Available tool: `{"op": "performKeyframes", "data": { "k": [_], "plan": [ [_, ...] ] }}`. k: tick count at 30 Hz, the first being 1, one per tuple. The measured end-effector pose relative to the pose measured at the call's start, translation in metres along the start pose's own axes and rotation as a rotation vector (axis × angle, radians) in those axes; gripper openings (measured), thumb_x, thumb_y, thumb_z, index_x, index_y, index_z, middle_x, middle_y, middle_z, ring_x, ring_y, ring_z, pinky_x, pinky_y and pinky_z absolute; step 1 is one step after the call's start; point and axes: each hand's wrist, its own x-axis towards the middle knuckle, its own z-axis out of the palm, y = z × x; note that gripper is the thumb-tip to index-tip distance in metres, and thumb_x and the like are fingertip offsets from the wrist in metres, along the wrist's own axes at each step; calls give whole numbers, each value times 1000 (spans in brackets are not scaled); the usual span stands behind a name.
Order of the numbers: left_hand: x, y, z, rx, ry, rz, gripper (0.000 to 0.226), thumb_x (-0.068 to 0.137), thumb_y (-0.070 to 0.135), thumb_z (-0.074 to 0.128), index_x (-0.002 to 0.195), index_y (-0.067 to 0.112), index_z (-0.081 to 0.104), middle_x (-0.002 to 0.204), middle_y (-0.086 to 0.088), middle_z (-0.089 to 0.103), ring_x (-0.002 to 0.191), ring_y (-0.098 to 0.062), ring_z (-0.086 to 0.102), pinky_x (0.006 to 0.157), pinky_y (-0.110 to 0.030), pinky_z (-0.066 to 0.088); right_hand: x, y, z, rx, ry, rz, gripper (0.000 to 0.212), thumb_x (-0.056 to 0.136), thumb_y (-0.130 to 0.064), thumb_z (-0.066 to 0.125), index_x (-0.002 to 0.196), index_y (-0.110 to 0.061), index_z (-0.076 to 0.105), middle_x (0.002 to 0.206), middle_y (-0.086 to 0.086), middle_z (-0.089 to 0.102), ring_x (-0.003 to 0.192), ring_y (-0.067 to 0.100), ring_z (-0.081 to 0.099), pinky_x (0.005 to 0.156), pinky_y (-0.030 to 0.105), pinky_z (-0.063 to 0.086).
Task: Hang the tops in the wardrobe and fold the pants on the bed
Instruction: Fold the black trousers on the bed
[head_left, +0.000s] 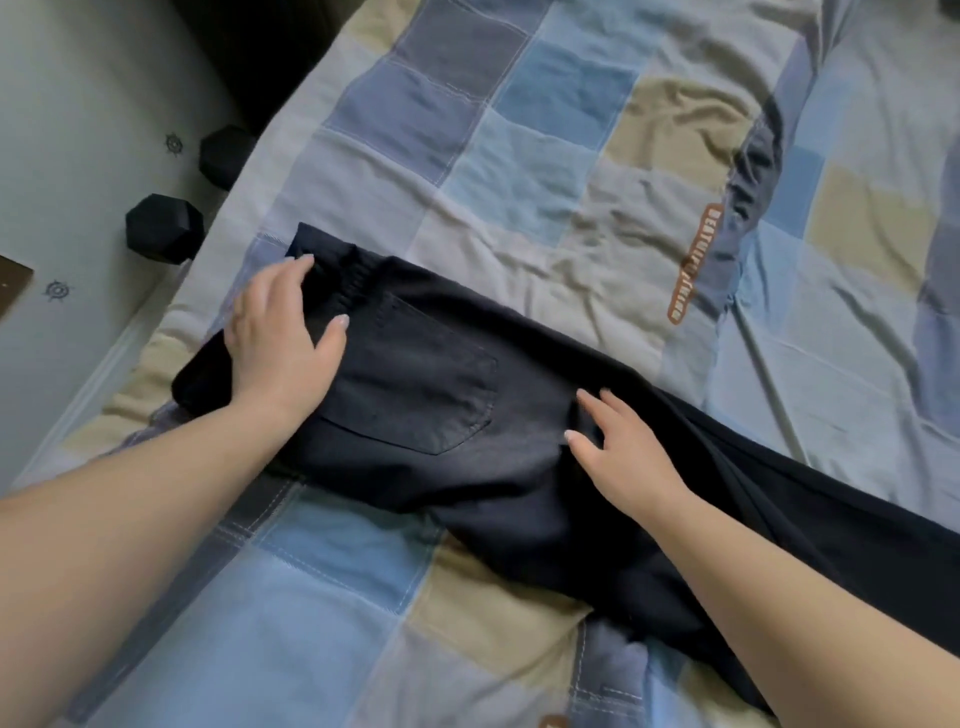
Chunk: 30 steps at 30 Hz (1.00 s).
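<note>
Now we are pressing the black pants (441, 395) onto the bed (545, 171), left hand (283, 338) and right hand (623, 447) apart, fingers flat.

Orange label (695, 264) on patchwork quilt (545, 171), beyond black pants (467, 415): white lettering, too blurred to read.

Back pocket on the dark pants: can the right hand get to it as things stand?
Probably yes. The right hand lies flat on the dark pants just beside the stitched back pocket, with bare fabric between them. The left hand presses the waistband side, leaving the pocket uncovered.
</note>
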Motion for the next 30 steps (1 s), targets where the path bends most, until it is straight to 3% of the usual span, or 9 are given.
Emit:
{"op": "performKeyframes", "data": {
  "k": [3,7,11,14,17,22,26,30],
  "plan": [
    [-33,40,16,-180,-38,27,53,88,20,62,138,14,44,146,-7,39,137,-23,31,114,-36,22,-27,13,1,69,68,-59,55,96,-34,50,147,-28,33,156,-6,24,144,10,18,112,23,15],
    [-93,97,42,-366,-195,42,49,88,17,61,135,18,47,130,5,47,125,-13,42,104,-23,29,-68,43,-3,170,115,-57,51,95,-27,51,144,-29,38,151,-8,34,139,4,26,107,16,18],
    [-167,149,69,-464,-348,90,46,88,11,61,132,19,49,117,9,55,113,-9,50,100,-26,38,-121,83,-1,275,133,-17,49,93,-19,53,140,-27,44,142,-10,43,120,-11,32,96,2,21],
    [-221,180,91,-513,-443,63,37,87,7,60,123,16,55,108,4,62,103,-10,57,93,-28,45,-170,121,8,319,115,41,47,92,-17,56,138,-24,47,136,-10,47,122,-4,40,103,13,30],
    [-275,213,114,-506,-622,11,30,88,5,58,116,15,59,102,3,65,94,-10,61,89,-24,46,-225,177,13,334,82,127,48,92,-16,54,138,-27,46,135,-15,45,125,-3,39,102,12,29],
    [-358,264,158,-423,-869,-81,20,89,10,61,108,16,61,105,0,67,94,-14,62,91,-27,47,-305,280,18,158,41,218,51,95,-27,51,144,-29,38,149,-11,33,136,5,30,109,20,26],
    [-417,291,185,-392,-994,-246,28,90,18,62,117,16,55,100,2,65,93,-12,59,85,-25,46,-357,339,29,49,36,261,55,96,-33,48,147,-32,30,154,-13,23,141,5,20,113,22,23],
    [-469,312,203,-427,-1113,-393,27,92,22,61,115,18,49,92,0,60,92,-17,59,75,-28,46,-393,389,39,-163,-8,211,61,93,-26,54,148,-29,29,158,-5,18,146,15,12,118,36,13]
  ]
}}
